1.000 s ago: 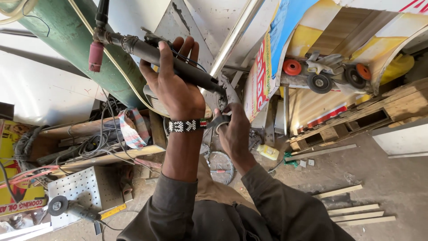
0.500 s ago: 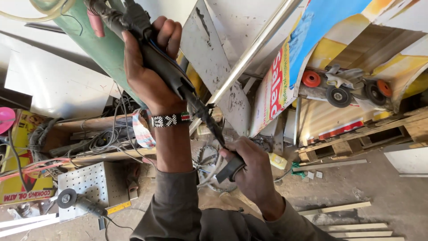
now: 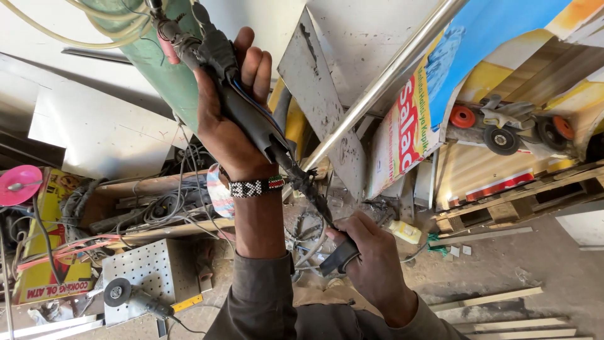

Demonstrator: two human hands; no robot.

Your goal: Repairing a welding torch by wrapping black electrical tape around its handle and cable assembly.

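**Both hands on the sleeved cable bundle, raised in front of the green cylinder**

Cable bundle point(image 3: 261, 129): black sleeved hose/cable run, blue wire showing along one side. It goes diagonally from top centre-left down to lower centre. Upper end meets a torch-like fitting point(image 3: 173, 34) with a reddish cap, right against the green cylinder point(image 3: 170, 82). Lower end of the sleeve is frayed, a thinner dark section carries on below it.

Left hand point(image 3: 229, 119): clenched around the thick upper part of the bundle, fingers wrapped over the far side, thumb side toward camera. Beaded wristband point(image 3: 255, 187) on that wrist, grey sleeve below.

Right hand point(image 3: 371, 258): closed around the lower end, grasping a dark grip-shaped piece point(image 3: 340, 257) where the thin section ends. Can't tell what that piece is.

Around it:
- Shiny metal tube point(image 3: 390, 79) runs diagonally just right of the bundle, behind it.
- Grey sheet-metal plate point(image 3: 321, 82) leaning between the tube and the left hand.
- Pale hoses point(image 3: 94, 19) loop across top left.
- Angle grinder point(image 3: 135, 296) on the floor, lower left, beside a perforated metal plate point(image 3: 141, 267).
- Tangle of cables point(image 3: 163, 208) on a wooden plank behind the left forearm.
- Wheeled cart point(image 3: 506, 126) with orange and black wheels on wooden pallets, right.
- Wood strips point(image 3: 497, 296) on the dusty floor, lower right.
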